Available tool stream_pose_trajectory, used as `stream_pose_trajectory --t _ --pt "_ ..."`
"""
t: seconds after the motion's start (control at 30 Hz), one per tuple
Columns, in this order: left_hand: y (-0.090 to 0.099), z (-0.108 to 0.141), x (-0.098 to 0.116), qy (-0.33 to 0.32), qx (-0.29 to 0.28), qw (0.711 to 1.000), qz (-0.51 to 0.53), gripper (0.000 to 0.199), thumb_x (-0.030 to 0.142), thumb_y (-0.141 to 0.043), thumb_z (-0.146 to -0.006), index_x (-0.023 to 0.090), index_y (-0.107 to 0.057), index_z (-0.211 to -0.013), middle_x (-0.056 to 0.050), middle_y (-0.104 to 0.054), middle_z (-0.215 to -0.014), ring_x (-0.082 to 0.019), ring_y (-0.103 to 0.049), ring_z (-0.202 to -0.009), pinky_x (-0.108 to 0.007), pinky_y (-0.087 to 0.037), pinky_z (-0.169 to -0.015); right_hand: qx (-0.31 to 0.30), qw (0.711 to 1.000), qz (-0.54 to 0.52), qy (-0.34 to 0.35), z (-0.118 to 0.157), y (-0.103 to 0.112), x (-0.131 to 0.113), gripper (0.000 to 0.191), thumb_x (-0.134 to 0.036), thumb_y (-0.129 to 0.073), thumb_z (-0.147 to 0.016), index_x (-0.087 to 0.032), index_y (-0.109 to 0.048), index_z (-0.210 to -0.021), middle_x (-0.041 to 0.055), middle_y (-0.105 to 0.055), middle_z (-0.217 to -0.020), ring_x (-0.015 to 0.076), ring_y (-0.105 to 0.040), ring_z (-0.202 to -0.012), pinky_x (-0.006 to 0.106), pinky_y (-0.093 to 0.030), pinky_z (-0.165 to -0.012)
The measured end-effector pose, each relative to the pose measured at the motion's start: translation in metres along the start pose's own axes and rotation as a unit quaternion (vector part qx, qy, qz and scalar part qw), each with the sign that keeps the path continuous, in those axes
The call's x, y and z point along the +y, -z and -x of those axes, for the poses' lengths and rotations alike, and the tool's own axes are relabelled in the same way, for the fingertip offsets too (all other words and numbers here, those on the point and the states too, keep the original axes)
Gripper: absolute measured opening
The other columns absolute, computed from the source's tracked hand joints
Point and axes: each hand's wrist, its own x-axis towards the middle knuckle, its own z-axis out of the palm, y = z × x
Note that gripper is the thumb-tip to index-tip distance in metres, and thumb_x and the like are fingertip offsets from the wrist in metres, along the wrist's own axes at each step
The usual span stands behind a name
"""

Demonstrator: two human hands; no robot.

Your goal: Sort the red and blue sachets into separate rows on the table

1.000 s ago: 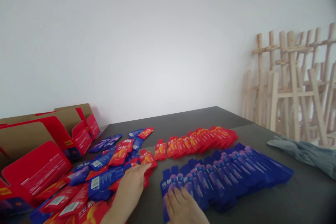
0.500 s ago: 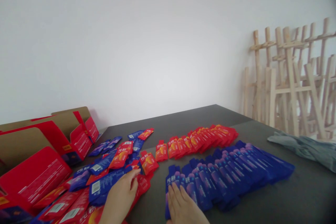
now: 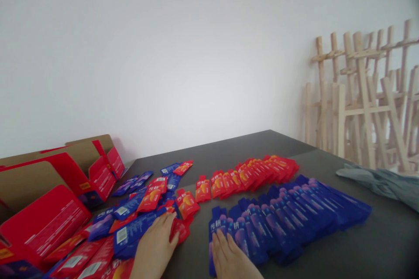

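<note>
My right hand (image 3: 231, 255) lies with outstretched fingers on the nearest blue packet (image 3: 216, 226), at the near left end of an overlapping row of blue packets (image 3: 291, 216). Over the mixed pile at the left is my left hand (image 3: 156, 242), its thumb apart from the fingers, touching a blue packet with a barcode (image 3: 131, 233). I see nothing held in it, though its fingertips are partly hidden. Just beyond those fingers lies a red packet with an orange fruit picture (image 3: 186, 204). Behind the blue row runs an overlapping row of red packets (image 3: 248, 175).
Open red cardboard boxes (image 3: 49, 222) with brown insides stand at the left on the dark table (image 3: 209, 157). A crumpled grey-green plastic sheet (image 3: 382, 183) lies at the right edge. Wooden easels (image 3: 363, 96) lean by the white wall.
My left hand has shifted slightly right and its thumb has moved away from the fingers. My right hand stays on the blue packet. The view has moved slightly.
</note>
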Motion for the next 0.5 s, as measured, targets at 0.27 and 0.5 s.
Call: stream_pose_trajectory --t 0.27,0.5 --pt "0.017 -0.005 0.026 -0.005 -0.013 1.0 -0.007 0.043 0.022 -0.046 -0.09 0.008 -0.058 -0.129 -0.018 -0.062 -0.132 -0.028 -0.056 -0.124 -0.038 -0.043 -0.104 0.033 0.999 0.028 -0.001 0.001 -0.002 -0.001 0.056 -0.047 -0.051 -0.096 0.002 -0.066 -0.12 0.0244 -0.066 -0.121 0.0343 -0.06 -0.116 0.043 -0.051 -0.089" --pt "0.007 -0.039 0.066 0.005 0.008 1.0 -0.022 0.036 0.014 -0.051 -0.085 0.007 -0.063 -0.118 -0.019 -0.066 -0.119 -0.03 -0.064 -0.109 -0.039 -0.051 -0.091 0.076 0.997 0.018 -0.025 0.006 -0.041 -0.003 0.034 -0.019 -0.048 -0.096 -0.005 -0.066 -0.121 0.0201 -0.068 -0.12 0.0301 -0.063 -0.114 0.04 -0.053 -0.089"
